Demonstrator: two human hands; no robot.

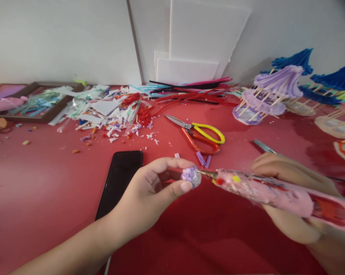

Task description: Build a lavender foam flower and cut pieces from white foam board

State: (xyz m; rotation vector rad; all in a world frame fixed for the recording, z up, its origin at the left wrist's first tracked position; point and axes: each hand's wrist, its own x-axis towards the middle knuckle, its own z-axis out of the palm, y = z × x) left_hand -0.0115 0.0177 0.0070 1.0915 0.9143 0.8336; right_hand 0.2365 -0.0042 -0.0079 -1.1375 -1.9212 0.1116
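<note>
Between thumb and forefinger, my left hand point(152, 187) pinches a small round purple-and-white piece point(190, 175), its pale side turned to the right. My right hand point(287, 183) is wrapped round a pink glue gun point(264, 193), whose surface is stained and crusted. The dark nozzle points left and its tip meets, or nearly meets, the pale side of the piece. Just beyond the piece, short purple strips point(202, 159) lie on the red table. Scissors point(199, 131) with one yellow and one red handle rest open behind them.
A black phone point(118, 179) lies beside my left forearm. At the back are a heap of scraps point(109, 109), coloured pipe cleaners point(189, 91) and a brown frame point(58, 109). A purple carousel-like model point(271, 93) and blue-roofed ones point(335, 82) stand at right, near a metal blade point(263, 146).
</note>
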